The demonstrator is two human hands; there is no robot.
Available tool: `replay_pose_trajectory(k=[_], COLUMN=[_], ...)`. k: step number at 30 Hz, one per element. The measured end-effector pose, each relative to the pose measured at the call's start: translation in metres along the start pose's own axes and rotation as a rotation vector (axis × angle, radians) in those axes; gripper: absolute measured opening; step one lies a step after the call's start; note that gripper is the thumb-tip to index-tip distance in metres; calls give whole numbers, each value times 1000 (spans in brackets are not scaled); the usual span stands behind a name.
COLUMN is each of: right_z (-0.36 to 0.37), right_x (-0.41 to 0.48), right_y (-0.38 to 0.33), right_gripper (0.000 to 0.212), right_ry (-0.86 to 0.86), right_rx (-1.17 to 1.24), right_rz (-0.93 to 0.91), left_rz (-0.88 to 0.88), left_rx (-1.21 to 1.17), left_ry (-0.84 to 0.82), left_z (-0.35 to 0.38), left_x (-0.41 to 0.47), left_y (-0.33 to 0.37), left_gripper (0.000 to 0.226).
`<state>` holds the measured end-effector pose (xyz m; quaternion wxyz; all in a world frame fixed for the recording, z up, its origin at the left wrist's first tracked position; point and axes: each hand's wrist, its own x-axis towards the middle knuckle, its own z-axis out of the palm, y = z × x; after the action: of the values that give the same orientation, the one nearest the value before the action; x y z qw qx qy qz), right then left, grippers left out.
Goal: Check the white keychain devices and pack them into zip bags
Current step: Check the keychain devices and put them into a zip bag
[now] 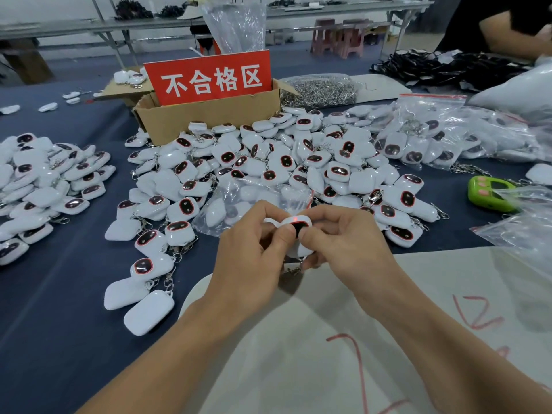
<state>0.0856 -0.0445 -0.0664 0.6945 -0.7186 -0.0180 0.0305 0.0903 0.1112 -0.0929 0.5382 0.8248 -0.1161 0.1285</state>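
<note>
— What takes up the most room?

— The table point(59, 324), covered in dark blue cloth. Over its near right part lies a white sheet point(328, 369) with red marks scrawled on it; both forearms pass above it.

— And the stock?

— The main heap of white keychain devices point(283, 162) spreads across the middle, many with their dark, red-rimmed windows facing up and metal clasps tangled among them. A second heap point(44, 186) sits well apart at the left edge. On the right, beyond the main heap, are filled zip bags point(433, 138) with red seal strips.

— Anything behind the heap?

— An open cardboard box point(209, 115) at its far side, touching it, with a red sign point(209, 77) in white characters standing in it. Right of the box lies a clear bag of metal clips point(319, 89).

— And close to the hands?

— A partly filled zip bag point(239, 201) lies flat just beyond them, on the near slope of the heap. A green gadget point(490, 194) rests at the right, half under clear plastic.

— The hands themselves?

— Left hand point(254, 249) and right hand point(343, 243) meet above the far edge of the sheet, both pinching a single white device point(297, 224) between thumbs and curled fingers. Its clasp point(291, 271) dangles beneath, and a small red light point(295, 219) glows on its top edge.
</note>
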Motion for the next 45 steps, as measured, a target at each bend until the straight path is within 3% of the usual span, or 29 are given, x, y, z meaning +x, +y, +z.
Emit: replay_pose_trajectory(k=[11, 17, 22, 28, 32, 35, 39, 42, 45], right_z=[-3, -4, -10, -6, -7, -10, -10, -11, -12], right_x=[-1, 1, 4, -3, -2, 1, 4, 5, 5], right_y=[0, 1, -2, -1, 0, 1, 0, 0, 0], right_gripper=[32, 26, 32, 36, 32, 29, 31, 16, 12], right_ry=[32, 125, 261, 269, 240, 204, 148, 133, 45], right_rx=[-40, -29, -68, -207, -171, -187, -43, 93, 184], right_rz=[-30, -71, -222, -338, -351, -309, -225, -129, -18], left_rz=[-8, 37, 23, 146, 170, 160, 131, 243, 337], left_rx=[-22, 23, 108, 141, 153, 126, 90, 182, 198], left_ry=[-6, 62, 88, 128, 149, 137, 128, 85, 92], left_z=[2, 1, 3, -1, -1, -1, -2, -4, -3], left_x=[-2, -3, 0, -3, -3, -3, -3, -2, 0], left_y=[3, 4, -2, 2, 2, 2, 2, 8, 5], left_gripper=[5, 15, 9, 28, 21, 17, 31, 58, 48])
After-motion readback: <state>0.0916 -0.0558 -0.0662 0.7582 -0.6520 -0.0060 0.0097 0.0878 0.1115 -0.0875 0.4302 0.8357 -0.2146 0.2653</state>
